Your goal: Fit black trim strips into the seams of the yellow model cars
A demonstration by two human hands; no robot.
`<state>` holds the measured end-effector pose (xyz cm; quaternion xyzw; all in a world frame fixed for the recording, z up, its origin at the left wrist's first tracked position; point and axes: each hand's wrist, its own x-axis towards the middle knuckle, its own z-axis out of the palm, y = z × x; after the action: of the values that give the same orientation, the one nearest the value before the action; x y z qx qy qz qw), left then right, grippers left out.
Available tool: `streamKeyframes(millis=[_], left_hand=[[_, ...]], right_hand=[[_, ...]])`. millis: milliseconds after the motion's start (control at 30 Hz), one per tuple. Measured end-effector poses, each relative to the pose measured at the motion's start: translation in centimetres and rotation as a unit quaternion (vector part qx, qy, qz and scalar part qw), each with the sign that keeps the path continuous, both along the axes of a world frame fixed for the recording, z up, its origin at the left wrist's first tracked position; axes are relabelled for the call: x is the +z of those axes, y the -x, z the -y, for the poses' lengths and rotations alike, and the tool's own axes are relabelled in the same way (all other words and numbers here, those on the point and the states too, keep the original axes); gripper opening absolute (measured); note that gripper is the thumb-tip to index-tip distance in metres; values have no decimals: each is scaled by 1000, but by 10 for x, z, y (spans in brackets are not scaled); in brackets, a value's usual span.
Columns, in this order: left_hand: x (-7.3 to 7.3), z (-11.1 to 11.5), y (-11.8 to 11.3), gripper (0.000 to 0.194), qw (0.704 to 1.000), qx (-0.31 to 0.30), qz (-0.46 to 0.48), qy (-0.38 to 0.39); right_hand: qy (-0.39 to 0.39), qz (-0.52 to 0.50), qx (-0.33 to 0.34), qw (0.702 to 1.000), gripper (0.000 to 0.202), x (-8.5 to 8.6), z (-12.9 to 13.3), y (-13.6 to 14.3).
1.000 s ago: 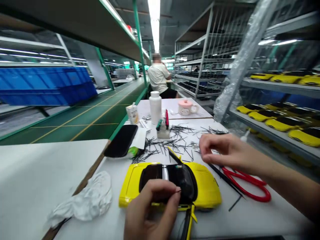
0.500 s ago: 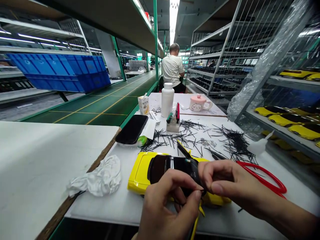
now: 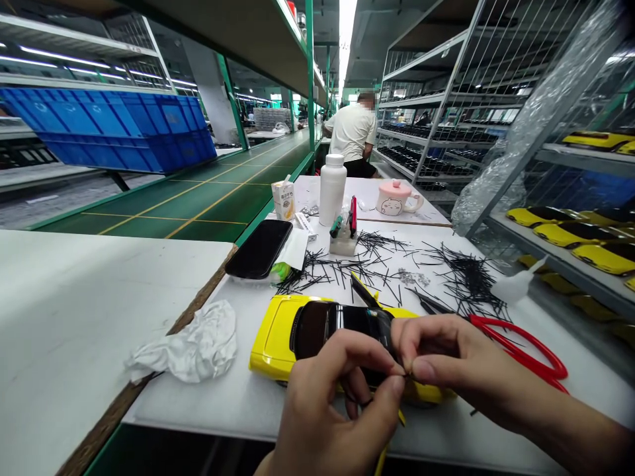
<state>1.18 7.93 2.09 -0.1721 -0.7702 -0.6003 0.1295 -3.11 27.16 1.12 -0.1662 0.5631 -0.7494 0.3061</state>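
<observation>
Over a yellow model car [image 3: 276, 334] with a dark roof, both of my hands meet at the fingertips. My left hand [image 3: 337, 403] is closed in a pinch on a tiny dark piece; its kind is too small to make out. Touching or almost touching it, my right hand [image 3: 446, 350] is pinched too, and what its fingers hold is hidden. The car's far door [image 3: 364, 291] stands open, and the hands cover the car's right part. Just beyond lie thin black strips [image 3: 469, 274] and a red-handled tool [image 3: 533, 344], probably scissors.
A crumpled white cloth [image 3: 198, 344] and a phone [image 3: 260, 248] lie left. Behind stand a white bottle [image 3: 332, 192], a small holder [image 3: 343, 244] and a pink-lidded mug [image 3: 394, 198]. A squeeze bottle [image 3: 516, 285] lies right, near racked cars [image 3: 585, 231]. A co-worker [image 3: 353, 132] sits ahead.
My fingertips have come closer together over the car, both hands still pinched. The view has shifted slightly. The co-worker ahead now leans and turns to one side.
</observation>
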Motion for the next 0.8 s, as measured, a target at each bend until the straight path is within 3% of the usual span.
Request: streamKeyframes(millis=[800], left_hand=[[-3,2,1,9,996,-15,-50,71]], right_hand=[[-108,-73,-7,991,31,2,-1,-1]])
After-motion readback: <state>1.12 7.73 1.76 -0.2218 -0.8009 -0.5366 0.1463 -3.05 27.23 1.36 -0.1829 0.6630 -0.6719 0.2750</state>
